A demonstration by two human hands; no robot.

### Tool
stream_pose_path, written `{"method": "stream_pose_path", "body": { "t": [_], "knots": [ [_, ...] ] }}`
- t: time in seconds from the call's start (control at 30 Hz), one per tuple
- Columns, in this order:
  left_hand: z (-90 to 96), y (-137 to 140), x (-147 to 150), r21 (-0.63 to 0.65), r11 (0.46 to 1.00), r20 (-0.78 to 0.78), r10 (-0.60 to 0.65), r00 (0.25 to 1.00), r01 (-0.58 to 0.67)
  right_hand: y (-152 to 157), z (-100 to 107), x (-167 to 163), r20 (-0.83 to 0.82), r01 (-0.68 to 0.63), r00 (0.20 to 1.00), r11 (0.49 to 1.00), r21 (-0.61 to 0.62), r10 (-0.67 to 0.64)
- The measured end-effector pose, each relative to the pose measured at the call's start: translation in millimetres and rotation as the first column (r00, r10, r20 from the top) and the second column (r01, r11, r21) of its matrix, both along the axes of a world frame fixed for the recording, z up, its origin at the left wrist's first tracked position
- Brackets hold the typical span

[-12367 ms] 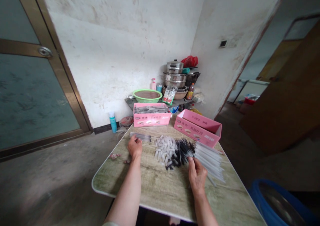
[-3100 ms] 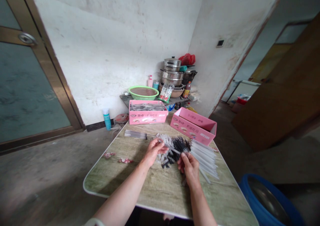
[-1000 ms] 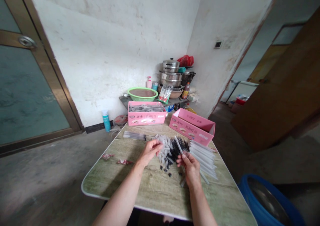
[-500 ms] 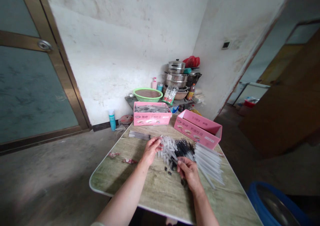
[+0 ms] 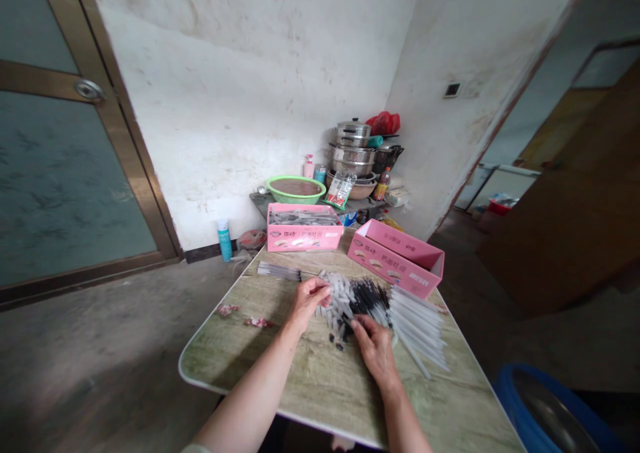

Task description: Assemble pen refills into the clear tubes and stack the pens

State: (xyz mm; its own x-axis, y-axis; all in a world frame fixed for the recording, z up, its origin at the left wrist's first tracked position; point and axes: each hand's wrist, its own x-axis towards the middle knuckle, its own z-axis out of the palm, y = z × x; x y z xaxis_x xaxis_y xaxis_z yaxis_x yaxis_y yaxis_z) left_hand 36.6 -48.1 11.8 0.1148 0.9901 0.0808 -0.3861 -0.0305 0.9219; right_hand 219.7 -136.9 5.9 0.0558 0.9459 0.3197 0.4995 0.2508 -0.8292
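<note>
My left hand (image 5: 311, 299) is closed in a pinch at the left edge of a heap of short translucent pieces (image 5: 340, 291); what its fingertips hold is too small to make out. My right hand (image 5: 373, 346) is also pinched, just below the heap, its fingertips beside small black pieces (image 5: 345, 328); its grip is unclear too. Behind the right hand lies a pile of thin black sticks (image 5: 369, 296). Long translucent tubes (image 5: 417, 326) are spread out to the right. A row of translucent tubes with dark ends (image 5: 277, 271) lies beyond my left hand.
On the table (image 5: 240, 359) stand a pink box (image 5: 305, 238) filled with thin pieces and a second pink box (image 5: 397, 259). Behind are a green basin (image 5: 296, 191) and stacked steel pots (image 5: 353, 153). A blue tub (image 5: 545, 413) stands at the lower right.
My left hand has shifted slightly right and down and turned inward. My right hand has moved a little left, and a dark piece below it is no longer visible.
</note>
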Motion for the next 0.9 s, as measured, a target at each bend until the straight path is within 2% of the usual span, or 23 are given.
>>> {"method": "stream_pose_path", "body": {
  "t": [0.1,0.2,0.27,0.43,0.57,0.77,0.9],
  "knots": [
    [-0.2,-2,1,-0.043,0.999,0.003,0.003,1.0,-0.003,-1,-4,-5,0.184,0.027,0.982,0.997,0.073,-0.04],
    [-2.3,-2,3,-0.066,0.998,0.015,0.022,1.0,-0.02,-2,-7,-9,0.259,0.04,0.964,0.994,0.106,-0.066],
    [-4.4,-2,4,-0.08,0.997,0.043,0.025,0.999,-0.021,-2,-5,-9,0.236,0.024,0.97,0.994,0.106,-0.049],
    [-4.2,-4,7,-0.073,0.997,0.111,0.001,0.994,0.007,-2,4,-6,0.06,-0.043,0.997,0.998,0.047,0.04],
    [0.0,-6,8,-0.017,1.0,0.086,0.005,0.996,-0.003,-3,4,-4,-0.047,-0.022,0.999,0.999,-0.037,0.02],
    [-4.0,-4,13,0.038,0.999,0.073,0.009,0.997,-0.012,1,3,-10,-0.079,-0.045,0.996,0.998,-0.052,0.04],
    [-6.0,-2,13,0.081,0.996,0.075,-0.04,0.996,0.034,2,5,-12,-0.067,-0.068,0.996,0.997,-0.034,0.066]
  ]
}}
